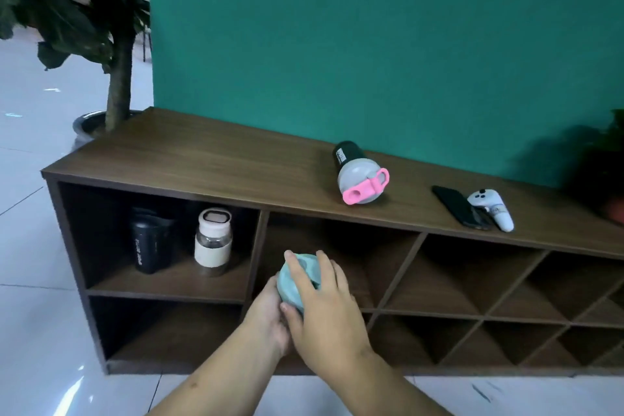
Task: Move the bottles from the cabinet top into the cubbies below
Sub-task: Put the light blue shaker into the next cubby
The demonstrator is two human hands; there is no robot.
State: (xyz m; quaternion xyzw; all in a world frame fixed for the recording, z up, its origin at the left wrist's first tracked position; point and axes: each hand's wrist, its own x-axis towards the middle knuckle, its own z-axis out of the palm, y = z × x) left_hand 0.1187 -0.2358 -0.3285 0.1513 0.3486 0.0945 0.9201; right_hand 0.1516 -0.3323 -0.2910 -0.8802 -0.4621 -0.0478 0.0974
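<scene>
Both hands hold a pale teal bottle point(293, 280) in front of the upper middle cubby point(341, 246) of the brown cabinet point(202, 162). My left hand point(266, 317) grips it from below and my right hand point(324, 307) covers its top and side, hiding most of it. A black bottle with a grey lid and pink spout cap point(358, 172) stands on the cabinet top, right of centre. In the upper left cubby a black sport bottle point(152, 241) and a white and clear bottle point(213, 238) stand upright side by side.
A dark phone point(459, 208) and a white handheld controller point(493, 209) lie on the cabinet top to the right. A potted tree point(118, 78) stands past the cabinet's left end; another plant point(607, 172) sits at the far right. Diamond-shaped cubbies point(489, 297) fill the right side.
</scene>
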